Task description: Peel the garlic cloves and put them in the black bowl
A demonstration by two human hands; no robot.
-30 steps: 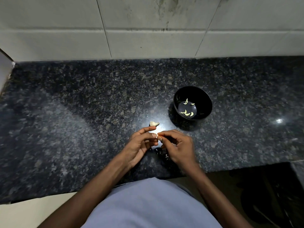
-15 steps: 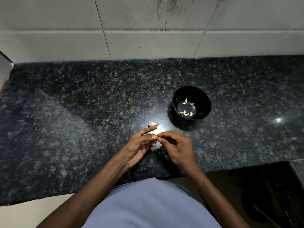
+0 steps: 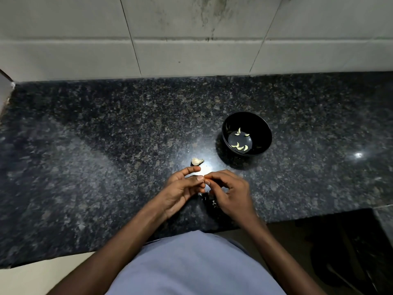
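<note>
hands: left hand (image 3: 182, 189) and right hand (image 3: 230, 193) pinching a tiny clove (image 3: 205, 181) together
nearby: garlic chunk (image 3: 197, 161) at 12 o'clock, black bowl (image 3: 246, 134) at 1

A glossy black bowl (image 3: 247, 134) stands upright, five pale peeled cloves (image 3: 240, 147) lying inside. Just left of it, nearer, lies an unpeeled garlic piece (image 3: 197, 161).

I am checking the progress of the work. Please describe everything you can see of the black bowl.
The black bowl is small, round and deep, with a glossy dark surface, of a material I cannot tell. It stands upright on the speckled dark countertop, ahead and to the right of both hands, and neither touches it. Five pale, curved peeled garlic cloves lie scattered on its flat bottom.
</note>
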